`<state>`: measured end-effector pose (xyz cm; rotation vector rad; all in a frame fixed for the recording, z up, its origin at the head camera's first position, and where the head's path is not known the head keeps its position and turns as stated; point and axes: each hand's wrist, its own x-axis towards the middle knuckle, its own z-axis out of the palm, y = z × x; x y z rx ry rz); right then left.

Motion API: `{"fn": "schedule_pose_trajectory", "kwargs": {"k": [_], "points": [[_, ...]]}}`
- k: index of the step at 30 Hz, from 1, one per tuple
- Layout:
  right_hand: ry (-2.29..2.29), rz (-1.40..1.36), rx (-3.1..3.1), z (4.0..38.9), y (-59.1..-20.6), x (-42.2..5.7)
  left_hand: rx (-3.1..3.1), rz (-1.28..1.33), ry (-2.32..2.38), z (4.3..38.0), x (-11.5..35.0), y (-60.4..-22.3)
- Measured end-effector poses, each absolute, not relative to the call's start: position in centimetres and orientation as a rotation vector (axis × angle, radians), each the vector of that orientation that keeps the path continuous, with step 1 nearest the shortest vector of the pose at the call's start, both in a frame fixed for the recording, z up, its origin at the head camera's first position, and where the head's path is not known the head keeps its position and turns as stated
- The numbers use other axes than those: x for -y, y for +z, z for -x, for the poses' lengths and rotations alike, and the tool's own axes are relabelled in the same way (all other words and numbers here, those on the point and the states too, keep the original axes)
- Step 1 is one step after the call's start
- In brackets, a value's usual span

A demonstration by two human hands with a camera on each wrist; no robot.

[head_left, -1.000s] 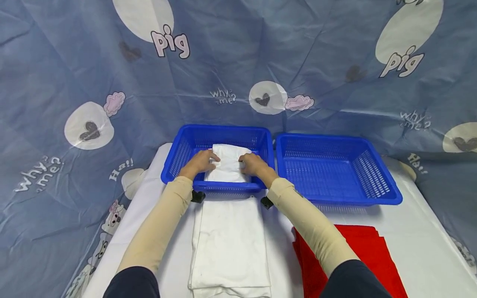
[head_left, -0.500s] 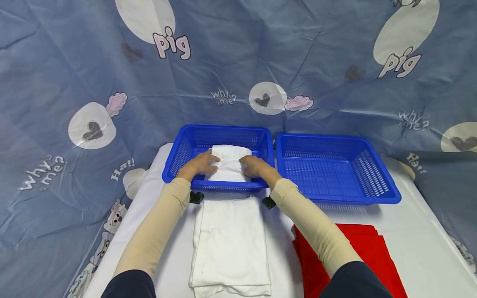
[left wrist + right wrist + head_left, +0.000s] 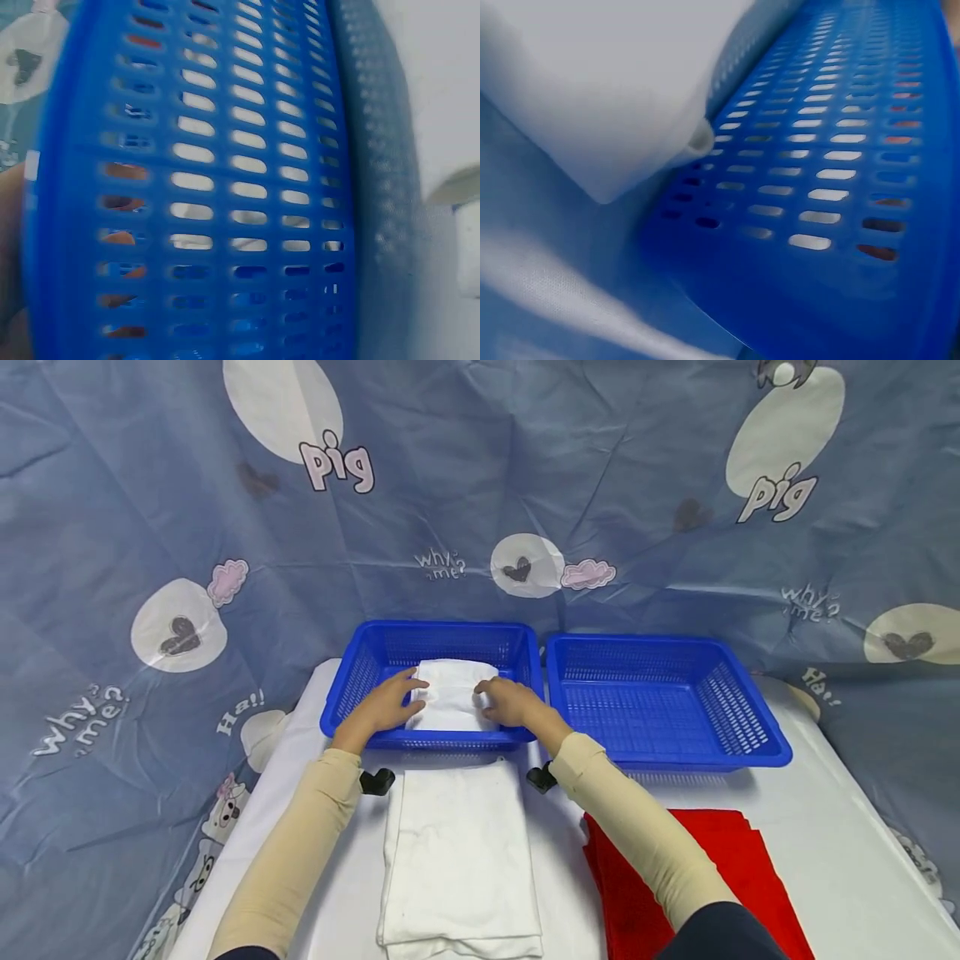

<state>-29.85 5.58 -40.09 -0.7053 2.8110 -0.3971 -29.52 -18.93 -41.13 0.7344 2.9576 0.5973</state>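
A folded white cloth [image 3: 450,693] lies inside the left blue basket [image 3: 435,737]. My left hand [image 3: 388,702] reaches over the basket's front rim, its fingers loosely spread at the cloth's left edge. At the opposite edge is my right hand [image 3: 513,702], with fingers loosely bent over the cloth; whether they touch it is hard to tell. Both wrist views mostly face the perforated basket wall [image 3: 225,180], which hides most of the hands. Part of the left hand [image 3: 9,255] shows at the edge of the left wrist view.
Right of it stands a second blue basket [image 3: 630,718] with nothing visible inside. A stack of folded white cloths [image 3: 461,852] lies in front of the left basket. Folded red cloths [image 3: 727,860] lie partly under the right forearm. A patterned blue-grey curtain [image 3: 450,485] hangs behind.
My left hand has drawn back left and slightly toward me, away from the cloth's middle. The right hand has shifted little. The head view has moved slightly, and the cloth stays in the basket.
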Motion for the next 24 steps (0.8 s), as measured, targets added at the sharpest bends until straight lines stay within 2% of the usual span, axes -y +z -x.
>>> {"fn": "schedule_pose_trajectory", "kwargs": {"k": [14, 24], "points": [[-0.569, 0.906, -2.897, 24.3, -39.1, -7.9, -3.003, -0.818, 0.724, 22.1, 20.6, -40.2], [-0.730, 1.043, -2.980, 20.6, -37.9, -9.8, -3.163, -0.879, 0.771, 17.9, 21.6, -41.2]]}}
